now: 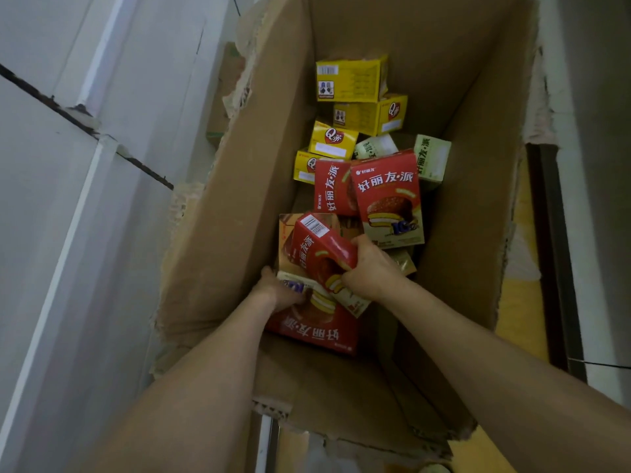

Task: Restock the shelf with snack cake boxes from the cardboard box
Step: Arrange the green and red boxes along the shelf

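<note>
Snack cake boxes lie loose at the bottom of a tall cardboard box, and both arms reach down into it. The right hand grips a tilted red box, fingers curled round its right edge, its barcode end pointing up and to the far side. The left hand is low at the near left of the pile, its fingers curled over the top edge of a flat red box that lies face up with its lettering upside down to the viewer; the fingertips are partly hidden, yet the hand clearly holds that box. The tilted box leans over the flat one and touches it.

Under the tilted box a gold-coloured box shows at the left. Just beyond the right hand, an upright red box stands facing the viewer, with another red box close against its left side. Farther off, two pale green boxes sit at the right, and four yellow boxes are stacked and scattered toward the far end.

Torn, ragged edges run along the carton's rim. A pale panelled surface rises at the left of the carton, and a patch of yellow floor shows at its right.
</note>
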Demonstrator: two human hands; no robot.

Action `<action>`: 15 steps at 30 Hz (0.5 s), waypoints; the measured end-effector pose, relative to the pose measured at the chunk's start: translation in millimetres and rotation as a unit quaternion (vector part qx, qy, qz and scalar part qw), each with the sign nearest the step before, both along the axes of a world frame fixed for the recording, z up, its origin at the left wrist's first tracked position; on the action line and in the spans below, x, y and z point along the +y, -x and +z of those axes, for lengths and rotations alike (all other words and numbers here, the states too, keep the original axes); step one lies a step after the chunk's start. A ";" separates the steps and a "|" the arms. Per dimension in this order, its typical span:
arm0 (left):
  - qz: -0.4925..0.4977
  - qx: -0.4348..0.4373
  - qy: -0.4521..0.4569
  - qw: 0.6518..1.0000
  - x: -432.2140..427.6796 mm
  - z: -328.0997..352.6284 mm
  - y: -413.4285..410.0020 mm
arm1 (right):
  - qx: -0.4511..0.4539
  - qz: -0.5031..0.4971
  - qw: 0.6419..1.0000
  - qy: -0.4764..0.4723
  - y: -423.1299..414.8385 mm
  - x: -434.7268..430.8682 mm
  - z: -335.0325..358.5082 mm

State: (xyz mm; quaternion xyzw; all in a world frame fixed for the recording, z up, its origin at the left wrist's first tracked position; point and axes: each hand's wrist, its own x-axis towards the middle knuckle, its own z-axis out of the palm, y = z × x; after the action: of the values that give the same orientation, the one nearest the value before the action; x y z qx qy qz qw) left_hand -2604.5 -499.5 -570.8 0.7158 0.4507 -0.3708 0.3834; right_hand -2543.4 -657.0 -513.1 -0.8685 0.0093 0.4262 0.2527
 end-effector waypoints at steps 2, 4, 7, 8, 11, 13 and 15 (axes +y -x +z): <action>0.014 0.014 0.015 1.000 4.0 -1.7 2.8 | 0.011 0.017 1.000 0.014 1.9 -0.4 0.1; 0.035 0.017 0.039 0.998 4.0 3.8 -0.8 | 0.008 0.017 1.000 0.017 1.4 -3.5 2.8; 0.081 -0.003 0.091 0.993 2.1 26.5 -13.8 | -0.017 -0.004 1.000 0.007 -4.0 -10.2 17.3; 0.085 -0.016 0.102 0.991 1.1 36.6 -19.5 | -0.028 -0.012 1.000 -0.002 -7.3 -12.8 24.9; 0.082 -0.050 0.113 0.989 0.4 72.6 -34.0 | -0.055 -0.033 0.997 -0.051 -18.2 -21.1 55.3; 0.088 -0.068 0.129 0.985 0.8 97.9 -42.5 | -0.082 -0.050 0.992 -0.077 -25.0 -29.6 81.6; 0.094 -0.093 0.149 0.980 -0.3 124.9 -51.9 | -0.105 -0.087 0.984 -0.116 -30.0 -41.4 111.3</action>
State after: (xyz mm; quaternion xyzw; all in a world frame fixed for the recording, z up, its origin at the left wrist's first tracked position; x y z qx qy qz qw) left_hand -2552.5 -499.8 -445.9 0.6367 0.4181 -0.3275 0.5592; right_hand -2513.4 -698.4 -401.9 -0.8691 0.0087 0.3074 0.3873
